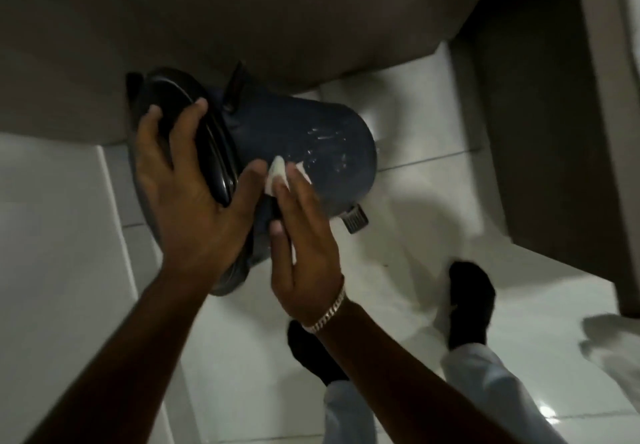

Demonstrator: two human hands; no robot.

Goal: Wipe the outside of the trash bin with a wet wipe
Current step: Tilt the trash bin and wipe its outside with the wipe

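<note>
While the right hand (304, 253) presses a white wet wipe (277, 175) flat under extended fingers against the tilted dark trash bin (311, 138), the left hand (187, 187) clasps its lid rim. Wiping is under way; next, judging by the streaks, fresh wall must be turned up from the tiled floor (415, 270).
</note>
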